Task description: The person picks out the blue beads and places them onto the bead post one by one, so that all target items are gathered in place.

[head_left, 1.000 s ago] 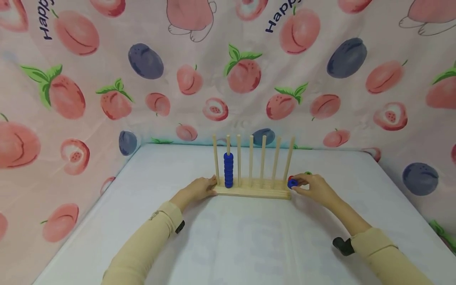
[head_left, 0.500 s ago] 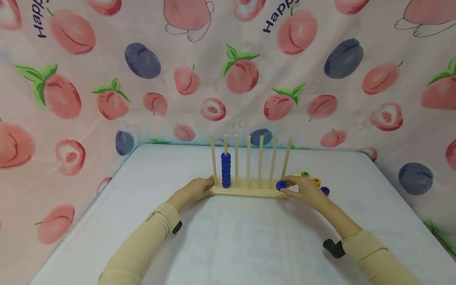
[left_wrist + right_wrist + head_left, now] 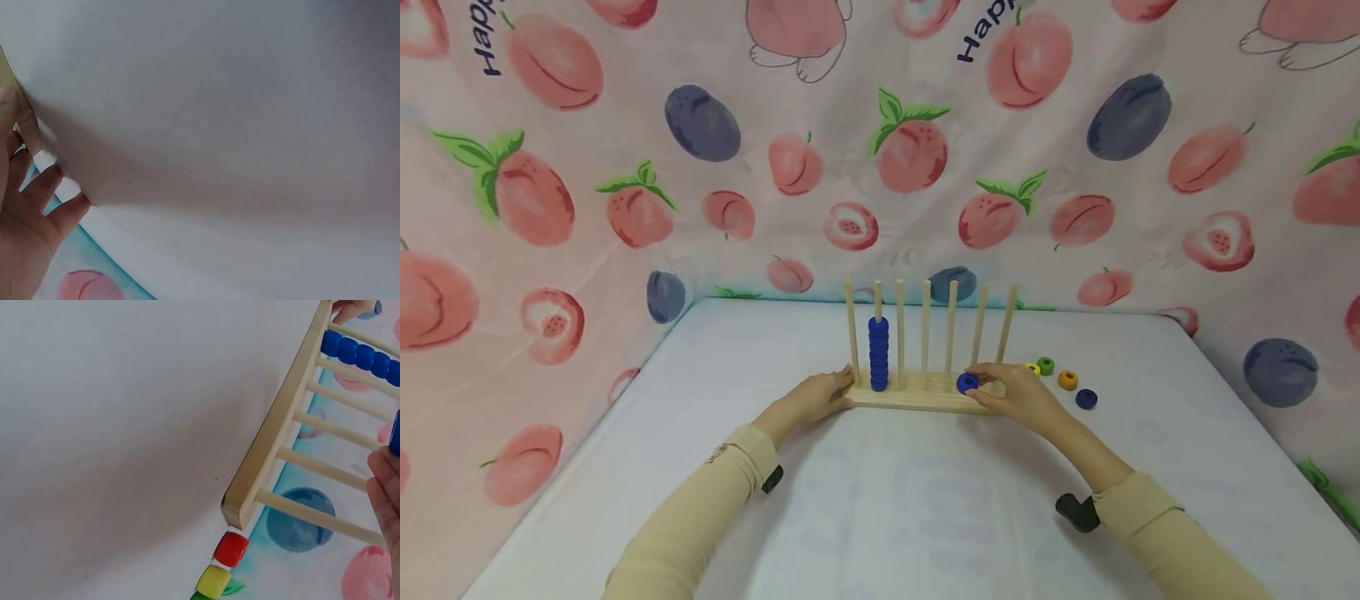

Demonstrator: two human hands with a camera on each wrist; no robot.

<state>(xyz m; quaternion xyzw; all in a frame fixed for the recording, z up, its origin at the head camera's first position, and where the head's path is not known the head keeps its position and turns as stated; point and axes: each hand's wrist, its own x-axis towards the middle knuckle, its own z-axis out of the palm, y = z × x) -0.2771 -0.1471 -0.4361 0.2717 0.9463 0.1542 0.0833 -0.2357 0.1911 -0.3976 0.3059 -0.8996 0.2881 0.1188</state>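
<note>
A wooden bead rack (image 3: 910,402) with a row of upright pegs stands on the table. A stack of blue beads (image 3: 878,354) fills most of the second peg from the left. My left hand (image 3: 812,398) grips the left end of the base; in the left wrist view the thumb and fingers lie about the wood's end (image 3: 28,125). My right hand (image 3: 1022,398) pinches a single blue bead (image 3: 967,383) between thumb and fingers, in front of the pegs on the right side. The bead shows only partly at the right wrist view's edge.
Right of the rack lie loose beads: yellow (image 3: 1033,369), green (image 3: 1046,366), orange (image 3: 1068,380) and dark purple (image 3: 1086,399). A red bead (image 3: 230,549) is near the base's end in the right wrist view. A fruit-printed cloth (image 3: 850,167) hangs behind the table.
My right hand has carried the blue bead leftward from the rack's right end to in front of the right-hand pegs, uncovering loose beads. The left hand stays on the base.
</note>
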